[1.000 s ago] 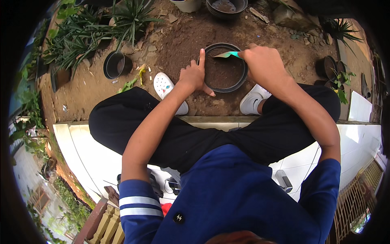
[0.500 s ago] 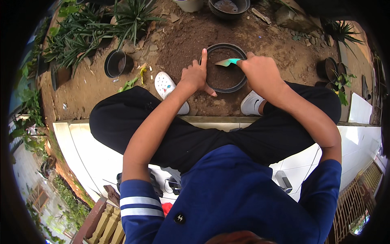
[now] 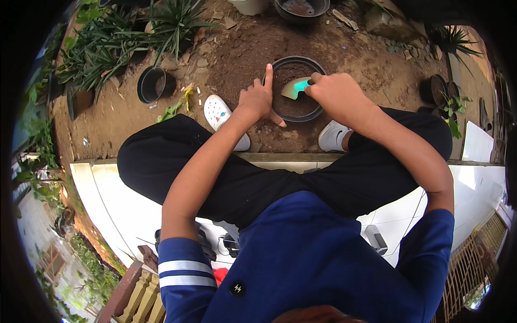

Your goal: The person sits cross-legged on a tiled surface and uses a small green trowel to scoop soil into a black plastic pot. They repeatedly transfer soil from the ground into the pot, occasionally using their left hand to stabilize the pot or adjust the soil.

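A round black plant pot [image 3: 298,119] with dark soil [image 3: 285,106] in it stands on the ground between my shoes. My left hand [image 3: 256,100] rests against the pot's left rim, its thumb and a finger stretched apart along the edge. Over the pot's right side, my right hand [image 3: 336,92] is closed round the handle of a small hand trowel [image 3: 295,88]. The trowel has a turquoise part near the handle and a pale, soil-stained blade, which hangs tilted over the soil. Most of the handle is hidden in my fist.
Loose brown soil [image 3: 237,64] lies beyond the pot. An empty-looking black pot [image 3: 153,85] sits left, near spiky plants [image 3: 107,54]. More black pots [image 3: 434,90] stand right, a dark basin [image 3: 301,7] at the back. White tiles [image 3: 102,188] lie under my legs.
My right hand has turned the trowel, so its blade now points down-left and shows more of its face. The left hand has stayed at the pot's rim.
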The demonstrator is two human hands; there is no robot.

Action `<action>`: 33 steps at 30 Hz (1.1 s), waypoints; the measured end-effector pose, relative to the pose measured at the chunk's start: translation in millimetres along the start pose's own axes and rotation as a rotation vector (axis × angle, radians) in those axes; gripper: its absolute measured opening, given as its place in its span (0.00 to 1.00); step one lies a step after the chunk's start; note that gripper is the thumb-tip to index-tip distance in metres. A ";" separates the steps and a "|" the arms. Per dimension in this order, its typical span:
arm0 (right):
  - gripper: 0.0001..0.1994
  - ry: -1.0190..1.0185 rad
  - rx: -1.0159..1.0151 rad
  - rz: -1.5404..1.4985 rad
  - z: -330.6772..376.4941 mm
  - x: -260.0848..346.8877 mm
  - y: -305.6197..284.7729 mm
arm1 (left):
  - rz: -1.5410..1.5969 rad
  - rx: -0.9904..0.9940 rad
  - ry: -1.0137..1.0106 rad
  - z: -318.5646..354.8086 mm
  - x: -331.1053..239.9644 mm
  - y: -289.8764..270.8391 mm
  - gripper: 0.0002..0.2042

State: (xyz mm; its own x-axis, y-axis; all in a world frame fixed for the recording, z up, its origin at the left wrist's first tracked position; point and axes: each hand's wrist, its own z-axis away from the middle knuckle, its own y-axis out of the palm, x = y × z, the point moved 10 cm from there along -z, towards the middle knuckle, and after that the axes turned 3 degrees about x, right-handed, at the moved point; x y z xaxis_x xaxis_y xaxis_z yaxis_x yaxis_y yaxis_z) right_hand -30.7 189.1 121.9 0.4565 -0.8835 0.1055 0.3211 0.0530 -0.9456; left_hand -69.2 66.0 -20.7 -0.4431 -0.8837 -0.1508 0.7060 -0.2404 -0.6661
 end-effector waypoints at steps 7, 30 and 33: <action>0.09 -0.005 0.043 0.019 7.5 -5.7 -24.5 | -0.002 0.016 -0.008 3.4 -2.5 -2.8 0.85; 0.03 0.034 0.012 0.104 -2.5 -4.0 -43.1 | 0.029 -0.008 0.003 3.8 -1.6 -3.7 0.86; 0.05 -0.041 0.082 0.085 -8.2 4.2 -9.8 | 0.020 -0.014 0.000 1.7 -0.9 -2.7 0.86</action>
State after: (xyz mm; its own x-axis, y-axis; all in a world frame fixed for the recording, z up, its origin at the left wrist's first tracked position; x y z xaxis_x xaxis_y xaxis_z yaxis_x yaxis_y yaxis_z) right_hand -38.8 181.1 129.1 0.5184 -0.8542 0.0402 0.3461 0.1666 -0.9233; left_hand -69.7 66.8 -17.5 -0.4294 -0.8881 -0.1643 0.7071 -0.2174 -0.6729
